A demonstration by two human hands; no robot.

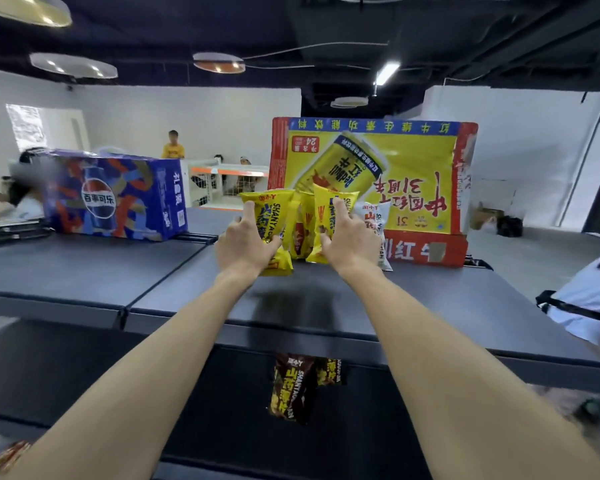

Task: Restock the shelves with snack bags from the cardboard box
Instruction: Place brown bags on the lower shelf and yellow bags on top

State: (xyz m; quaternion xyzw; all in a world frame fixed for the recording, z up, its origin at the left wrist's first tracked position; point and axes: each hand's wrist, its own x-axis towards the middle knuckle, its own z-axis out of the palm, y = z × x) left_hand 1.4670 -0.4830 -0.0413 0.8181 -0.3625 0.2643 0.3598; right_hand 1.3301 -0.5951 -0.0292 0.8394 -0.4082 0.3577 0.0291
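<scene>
The dark top shelf (pixel 84 271) before you carries a red-and-yellow cardboard box (pixel 413 174) and, well to its left, a blue box (pixel 118 195). Your left hand (pixel 245 244) grips the left yellow snack bag (pixel 272 209), your right hand (pixel 350 240) the right yellow snack bag (pixel 326 209), both upright on the shelf just before the cardboard box

Left hand (pixel 245 242), right hand (pixel 349 239) grip yellow snack bags (pixel 305 223); top shelf (pixel 430 296)
</scene>
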